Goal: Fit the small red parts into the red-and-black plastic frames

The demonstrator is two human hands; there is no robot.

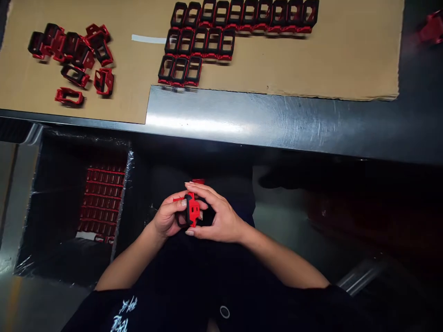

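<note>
Surface: we're at a brushed steel surface (242, 117) with a big cardboard sheet (311, 69) laid across the far part.

Off to the left: an open box lined with clear plastic (44, 207), red frames (101, 200) stacked in neat rows inside.

On the cardboard: black-and-red frames in tidy rows (213, 41), plus a loose heap of the same frames (71, 50) further left. One more red piece (432, 27) sits at the top right corner of the view.

Hands: both are closed around one red-and-black frame (193, 210), held up over our lap. The left hand (168, 214) cups it from the side, and the right hand (221, 219) wraps over from the other side.

Grip tip: holding it from both sides like this keeps the frame steady, and the black strip stays visible between our fingers.
</note>
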